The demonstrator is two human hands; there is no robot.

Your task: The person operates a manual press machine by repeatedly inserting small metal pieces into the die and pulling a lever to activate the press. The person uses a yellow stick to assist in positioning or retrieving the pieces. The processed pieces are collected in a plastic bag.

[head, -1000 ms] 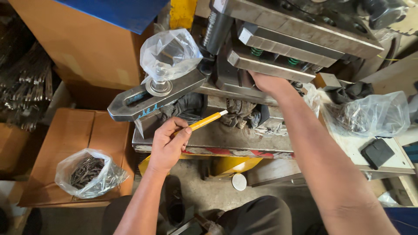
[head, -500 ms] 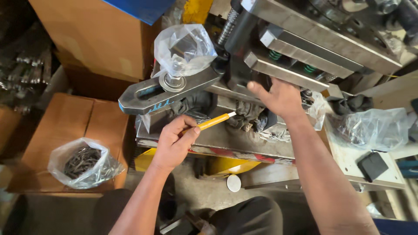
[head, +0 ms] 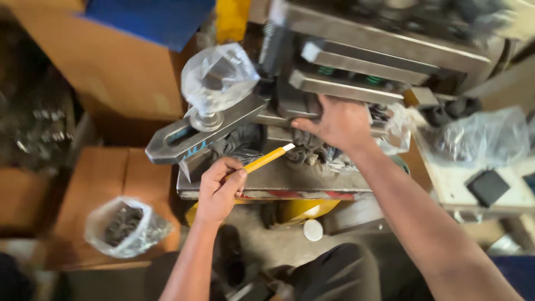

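Left hand (head: 218,189) fingers pinching slim yellow white-tipped stick (head: 266,159); right hand (head: 334,124) fingers curled, pressed onto crumpled grey rag (head: 310,151) under steel machine plates (head: 356,89).

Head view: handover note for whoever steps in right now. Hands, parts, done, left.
Left hand: grips the yellow stick, pale tip aimed at the press bed.
Right hand: fingers at the die opening, over the dark rags; whether it holds a part is hidden.
Bag of dark metal parts sits on the cardboard box, lower left.
Done: cannot tell from this view.
Left: both hands are at the press, nothing withdrawn.
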